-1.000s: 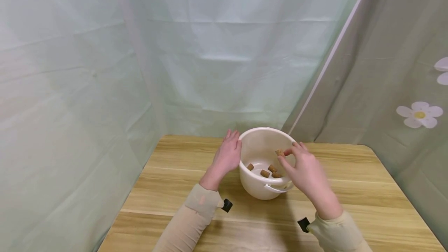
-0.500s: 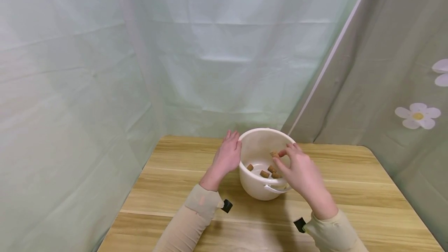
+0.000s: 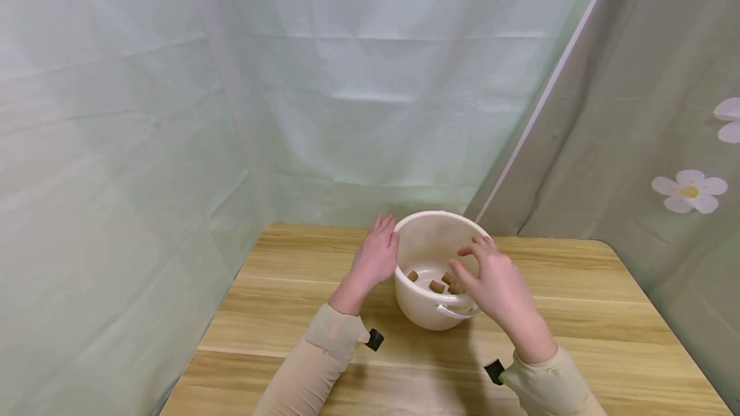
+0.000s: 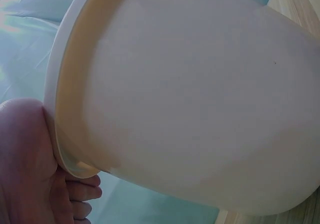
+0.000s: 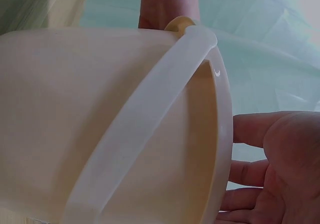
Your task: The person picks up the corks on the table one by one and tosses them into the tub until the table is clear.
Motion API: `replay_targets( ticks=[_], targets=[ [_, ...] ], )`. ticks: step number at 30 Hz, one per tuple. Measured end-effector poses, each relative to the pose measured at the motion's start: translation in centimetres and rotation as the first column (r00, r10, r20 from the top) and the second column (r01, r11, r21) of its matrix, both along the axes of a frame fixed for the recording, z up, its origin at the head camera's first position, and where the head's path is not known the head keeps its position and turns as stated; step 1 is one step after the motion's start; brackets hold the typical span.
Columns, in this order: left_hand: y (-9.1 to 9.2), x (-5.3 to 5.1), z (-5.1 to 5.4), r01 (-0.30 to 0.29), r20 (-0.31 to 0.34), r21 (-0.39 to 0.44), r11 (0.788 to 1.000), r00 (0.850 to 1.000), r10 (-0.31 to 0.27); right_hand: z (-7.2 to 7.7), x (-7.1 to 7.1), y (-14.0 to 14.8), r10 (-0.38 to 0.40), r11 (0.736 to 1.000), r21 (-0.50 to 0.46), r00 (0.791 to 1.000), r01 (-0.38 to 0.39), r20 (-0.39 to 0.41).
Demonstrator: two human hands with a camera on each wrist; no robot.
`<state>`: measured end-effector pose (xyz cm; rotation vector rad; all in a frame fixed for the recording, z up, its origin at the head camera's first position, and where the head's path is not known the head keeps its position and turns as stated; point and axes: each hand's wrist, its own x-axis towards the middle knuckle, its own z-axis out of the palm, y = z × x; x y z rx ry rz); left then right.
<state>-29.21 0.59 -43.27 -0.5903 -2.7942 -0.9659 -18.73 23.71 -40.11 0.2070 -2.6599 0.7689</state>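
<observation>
A cream-white bucket (image 3: pixel 430 313) stands upright on the wooden table, several short brown corks (image 3: pixel 437 287) lying on its bottom. My left hand (image 3: pixel 376 255) rests against the left side of the rim. In the left wrist view, its fingertips (image 4: pixel 82 194) show beyond the rim, outside the bucket. Over the right side of the bucket, my right hand (image 3: pixel 498 281) has its thumb and index finger apart with nothing between them. Its fingers reach over the rim, as the right wrist view also shows. The near wall and this hand hide part of the bottom.
The white bucket handle (image 3: pixel 457 313) hangs down on the near right side. Wooden tabletop (image 3: pixel 324 249) extends around the bucket. Pale curtains (image 3: pixel 370 82) close off the back and left; a grey curtain with flowers (image 3: pixel 689 191) hangs at the right.
My right hand moved slightly left over the bucket, then let go of the cork it pinched; I cannot tell where that cork lies. My left hand stays at the rim.
</observation>
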Motion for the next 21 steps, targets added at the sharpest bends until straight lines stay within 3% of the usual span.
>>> replay_targets(
  ticks=[12,16,21],
  targets=[
    [-0.3,0.1,0.4,-0.010,0.019,0.005,1.000,1.000,0.010,-0.1,0.2,0.1,0.021,1.000,0.012,1.000,-0.021,-0.019],
    [-0.7,-0.1,0.5,0.004,0.048,0.051,0.999,0.999,-0.006,-0.4,0.2,0.5,0.069,0.997,-0.024,0.991,-0.073,-0.115],
    [-1.3,-0.7,0.6,0.051,0.103,0.195,0.980,0.992,-0.072,-0.6,0.2,1.7,0.082,0.992,-0.071,0.948,-0.109,-0.308]
  ],
)
